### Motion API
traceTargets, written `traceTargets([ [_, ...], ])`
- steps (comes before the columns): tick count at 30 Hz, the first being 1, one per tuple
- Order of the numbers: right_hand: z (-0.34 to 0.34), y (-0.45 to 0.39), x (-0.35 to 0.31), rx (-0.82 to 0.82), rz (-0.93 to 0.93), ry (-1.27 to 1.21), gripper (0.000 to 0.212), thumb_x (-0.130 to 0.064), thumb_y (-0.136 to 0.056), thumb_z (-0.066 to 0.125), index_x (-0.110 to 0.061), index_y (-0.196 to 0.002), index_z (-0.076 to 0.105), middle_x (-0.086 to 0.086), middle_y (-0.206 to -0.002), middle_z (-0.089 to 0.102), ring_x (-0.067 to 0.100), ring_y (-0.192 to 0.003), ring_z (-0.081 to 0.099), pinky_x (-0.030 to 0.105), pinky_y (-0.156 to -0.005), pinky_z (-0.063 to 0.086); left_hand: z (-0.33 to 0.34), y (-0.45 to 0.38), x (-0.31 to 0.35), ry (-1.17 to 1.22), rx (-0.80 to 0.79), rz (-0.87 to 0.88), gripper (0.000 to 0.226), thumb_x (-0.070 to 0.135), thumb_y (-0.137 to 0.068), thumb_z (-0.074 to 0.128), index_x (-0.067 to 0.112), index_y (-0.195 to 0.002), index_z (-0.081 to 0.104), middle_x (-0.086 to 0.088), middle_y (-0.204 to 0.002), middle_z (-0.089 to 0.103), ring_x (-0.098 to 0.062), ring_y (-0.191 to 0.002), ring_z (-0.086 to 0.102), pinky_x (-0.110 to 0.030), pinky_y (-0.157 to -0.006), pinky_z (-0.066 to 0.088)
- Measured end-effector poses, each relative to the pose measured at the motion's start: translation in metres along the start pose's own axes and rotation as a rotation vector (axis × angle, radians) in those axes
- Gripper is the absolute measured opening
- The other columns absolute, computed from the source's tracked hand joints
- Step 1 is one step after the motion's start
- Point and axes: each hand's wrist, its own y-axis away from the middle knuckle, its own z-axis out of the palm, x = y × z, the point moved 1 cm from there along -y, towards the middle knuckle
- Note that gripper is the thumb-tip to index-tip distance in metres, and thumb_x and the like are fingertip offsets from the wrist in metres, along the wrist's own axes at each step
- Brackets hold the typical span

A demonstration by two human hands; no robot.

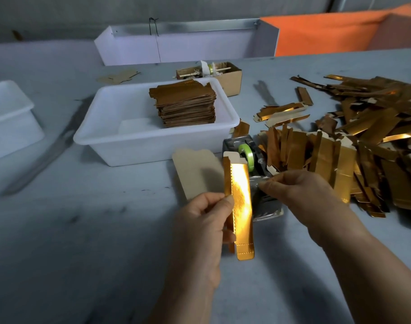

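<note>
Here the left hand (201, 220) grips a gold carton blank (240, 206) upright.

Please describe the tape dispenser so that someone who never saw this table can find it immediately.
Find the big white tub holding a stack of brown cartons. Just right of its near corner, before the heap of gold strips, stands the tape dispenser. It alone is dark grey and carries a green roll.

Grey table (83, 230), tape dispenser (246, 155), gold blanks (375, 129) (heaped)
</note>
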Motion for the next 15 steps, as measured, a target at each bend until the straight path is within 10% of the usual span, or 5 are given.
traceTargets([
  [10,-0.004,0.006,0.002,-0.087,0.130,-0.600,0.014,-0.015,-0.090,0.056,-0.011,-0.083,0.068,-0.004,-0.074,0.072,0.006,-0.069,0.068,0.018,-0.057,0.049,0.024,0.003,-0.001,0.057,-0.025,-0.100,0.007,0.002,-0.088,0.062,0.008,-0.088,0.066,-0.013,-0.097,0.070,-0.016,-0.071,0.074,-0.022,-0.060,0.058],
  [15,-0.003,0.013,0.008,0.058,0.010,-0.273,0.016,-0.024,-0.086,0.061,-0.017,-0.074,0.069,-0.008,-0.095,0.064,0.011,-0.093,0.055,0.026,-0.077,0.038,0.023,0.002,-0.002,0.050,-0.009,-0.087,0.006,0.005,-0.090,0.060,0.008,-0.091,0.065,-0.014,-0.101,0.070,-0.016,-0.072,0.074,-0.022,-0.059,0.057],
])
